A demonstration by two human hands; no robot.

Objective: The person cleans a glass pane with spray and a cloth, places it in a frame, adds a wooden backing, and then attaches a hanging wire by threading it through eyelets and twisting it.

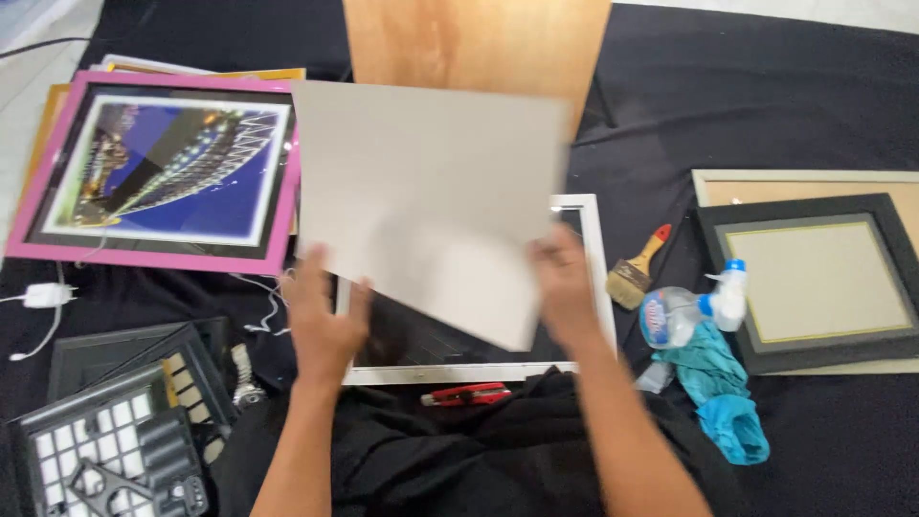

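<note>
Your left hand [324,321] and right hand [565,287] each pinch the lower edge of a grey backing board [426,201], fingers closed on it, holding it tilted above a white frame [593,278] on the black cloth. Right of it lie a paintbrush [635,273], a clear spray bottle [684,311] with a round label, and a teal rag [723,393]. The board hides most of the frame; your right hand is blurred.

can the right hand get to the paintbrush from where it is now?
Probably yes. The paintbrush lies bare on the black cloth just right of the right hand, nothing between, but that hand holds the grey board.
</note>
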